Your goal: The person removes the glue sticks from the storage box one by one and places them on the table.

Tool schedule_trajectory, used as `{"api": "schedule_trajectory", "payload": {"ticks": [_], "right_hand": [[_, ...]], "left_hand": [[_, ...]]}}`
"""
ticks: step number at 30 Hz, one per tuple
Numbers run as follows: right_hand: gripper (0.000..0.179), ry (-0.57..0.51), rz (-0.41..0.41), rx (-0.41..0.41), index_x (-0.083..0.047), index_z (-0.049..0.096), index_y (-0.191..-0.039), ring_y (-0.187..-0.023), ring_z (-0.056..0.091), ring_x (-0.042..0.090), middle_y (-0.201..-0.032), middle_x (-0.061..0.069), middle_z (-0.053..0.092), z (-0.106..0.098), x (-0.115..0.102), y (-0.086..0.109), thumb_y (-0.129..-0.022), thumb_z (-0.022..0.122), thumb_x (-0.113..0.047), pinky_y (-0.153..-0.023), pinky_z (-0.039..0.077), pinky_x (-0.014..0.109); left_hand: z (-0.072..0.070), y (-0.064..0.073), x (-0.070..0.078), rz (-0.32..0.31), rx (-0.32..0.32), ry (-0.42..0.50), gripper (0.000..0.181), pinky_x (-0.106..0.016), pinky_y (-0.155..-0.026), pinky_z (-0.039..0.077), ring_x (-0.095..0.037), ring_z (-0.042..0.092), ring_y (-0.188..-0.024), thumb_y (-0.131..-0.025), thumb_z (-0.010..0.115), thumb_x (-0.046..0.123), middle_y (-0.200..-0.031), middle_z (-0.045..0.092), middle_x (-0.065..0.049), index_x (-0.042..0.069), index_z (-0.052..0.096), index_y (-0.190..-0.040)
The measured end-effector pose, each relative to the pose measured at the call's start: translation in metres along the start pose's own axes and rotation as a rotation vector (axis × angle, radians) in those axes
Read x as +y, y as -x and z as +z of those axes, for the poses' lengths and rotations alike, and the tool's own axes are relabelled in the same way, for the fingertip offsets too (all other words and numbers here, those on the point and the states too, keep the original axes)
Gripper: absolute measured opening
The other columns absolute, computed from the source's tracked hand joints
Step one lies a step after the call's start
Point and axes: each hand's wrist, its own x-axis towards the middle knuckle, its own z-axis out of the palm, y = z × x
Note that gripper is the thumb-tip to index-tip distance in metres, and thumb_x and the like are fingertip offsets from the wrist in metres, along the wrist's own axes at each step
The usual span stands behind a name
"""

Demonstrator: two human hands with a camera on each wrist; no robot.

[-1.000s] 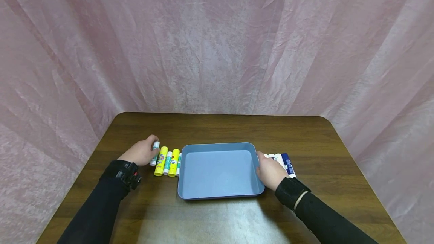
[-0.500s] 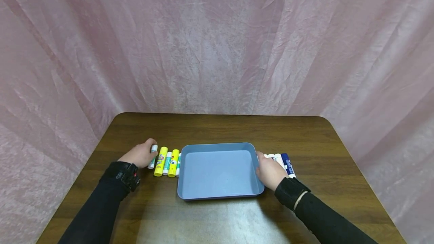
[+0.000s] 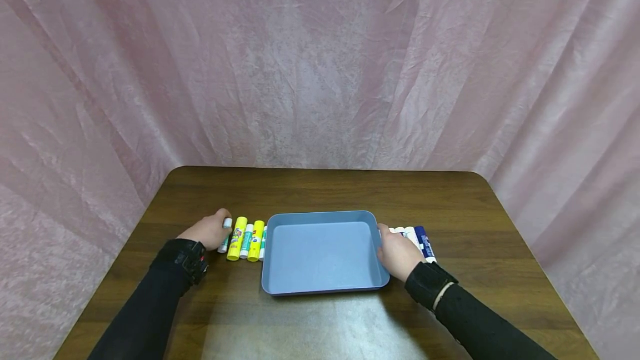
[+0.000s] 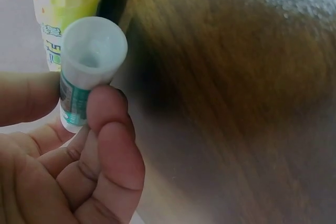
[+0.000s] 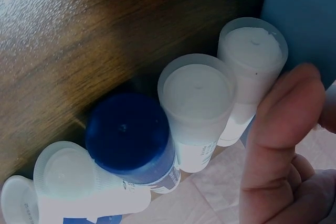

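Note:
My left hand (image 3: 207,230) pinches a small white-and-green glue stick (image 4: 76,95) between thumb and fingers, at the left end of a row. In the left wrist view one hollow white end of it faces the camera. Right beside it lies a yellow glue stick (image 3: 237,239), followed by a white-and-green one (image 3: 246,241) and another yellow one (image 3: 256,241). A blue tray (image 3: 325,254) lies mid-table with bare inside. My right hand (image 3: 398,253) grips its right rim; the exact finger contact is partly hidden.
To the right of the tray lie several white glue sticks (image 5: 197,98) and a blue-capped one (image 5: 128,135), partly hidden by my right hand in the head view. The wooden table (image 3: 320,188) has rounded far corners, with a pink curtain (image 3: 320,71) behind it.
My left hand has shifted slightly left and toward me with the small glue stick, bringing it closer in line with the row. The right hand and tray stay nearly still.

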Motion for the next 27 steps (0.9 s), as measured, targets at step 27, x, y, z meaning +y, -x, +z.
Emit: {"api": "schedule_trajectory", "payload": {"ticks": [27], "right_hand": [[0.054, -0.011, 0.008, -0.008, 0.009, 0.044, -0.144, -0.06, 0.06, 0.016, -0.094, 0.019, 0.073, 0.0021, 0.0, 0.002, -0.097, 0.065, -0.009, -0.057, 0.054, 0.033]], "left_hand": [[0.0045, -0.0047, 0.0054, -0.056, -0.066, -0.019, 0.046, -0.036, -0.073, 0.047, -0.027, 0.061, -0.09, -0.107, 0.044, 0.017, -0.125, 0.061, -0.028, -0.004, 0.033, -0.147]]}}
